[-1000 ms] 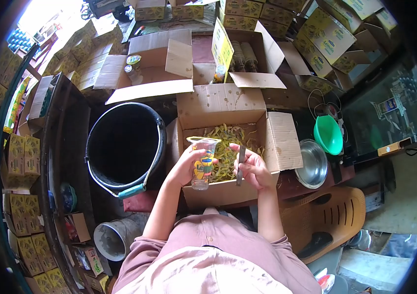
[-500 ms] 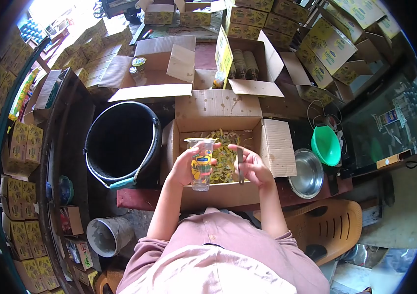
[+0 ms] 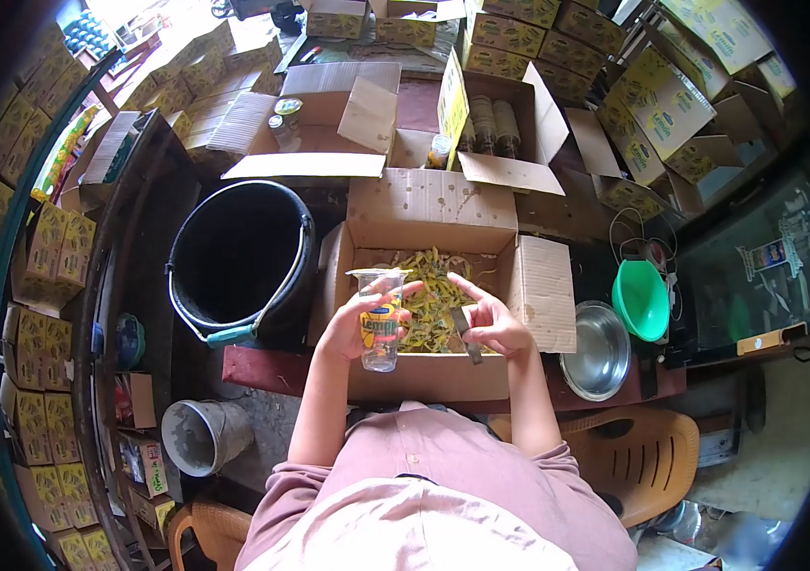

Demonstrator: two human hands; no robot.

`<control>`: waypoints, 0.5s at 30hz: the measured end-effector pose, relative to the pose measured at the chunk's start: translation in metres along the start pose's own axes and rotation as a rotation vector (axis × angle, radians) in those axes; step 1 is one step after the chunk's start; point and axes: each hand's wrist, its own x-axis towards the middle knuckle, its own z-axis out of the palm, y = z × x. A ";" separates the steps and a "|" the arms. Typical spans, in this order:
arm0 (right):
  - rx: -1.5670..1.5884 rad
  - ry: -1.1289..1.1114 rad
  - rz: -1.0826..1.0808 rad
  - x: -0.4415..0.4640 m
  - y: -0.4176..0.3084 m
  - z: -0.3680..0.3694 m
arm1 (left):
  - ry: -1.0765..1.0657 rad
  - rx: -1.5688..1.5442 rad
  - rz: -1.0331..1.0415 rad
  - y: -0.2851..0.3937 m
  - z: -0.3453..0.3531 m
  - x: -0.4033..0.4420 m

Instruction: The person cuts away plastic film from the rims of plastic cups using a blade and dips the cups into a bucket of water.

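A clear plastic cup [image 3: 380,333] with a printed yellow label stands upright in my left hand [image 3: 346,328], whose fingers wrap round it. To the right, my right hand [image 3: 496,324] pinches a flat dark metal blade [image 3: 467,335], with the index finger stretched out. Both hands are above the near edge of an open cardboard box [image 3: 432,190]. Yellow-green strips [image 3: 435,303] lie in a heap on the bottom of that box, partly hidden by my hands.
A black bucket [image 3: 241,262] stands left of the box. On the right are a metal bowl [image 3: 596,352] and a green basin [image 3: 641,301]. Behind, an open carton [image 3: 322,128] holds cups, beside another with stacked cups [image 3: 493,126]. An orange chair [image 3: 633,462] is at lower right.
The blade in my right hand has tilted, its lower end now further right. My left hand has moved slightly left with the cup. The view has shifted a little.
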 end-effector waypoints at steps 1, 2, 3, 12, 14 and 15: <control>0.040 -0.006 -0.005 0.002 0.006 -0.006 | 0.042 0.078 0.012 0.000 0.000 0.000; 0.080 -0.014 -0.009 0.004 0.011 -0.010 | 0.086 0.156 0.025 0.000 0.000 0.000; 0.089 -0.071 0.009 0.004 0.012 -0.013 | 0.111 0.190 0.022 0.001 -0.001 0.000; -0.599 -0.610 0.685 0.073 -0.005 -0.027 | 0.255 0.297 0.182 0.021 -0.017 -0.037; -0.619 -0.682 0.814 0.104 0.016 -0.036 | 0.239 0.241 0.236 0.026 -0.020 -0.048; -0.645 -0.749 0.855 0.119 0.027 -0.040 | 0.260 0.229 0.265 0.027 -0.017 -0.053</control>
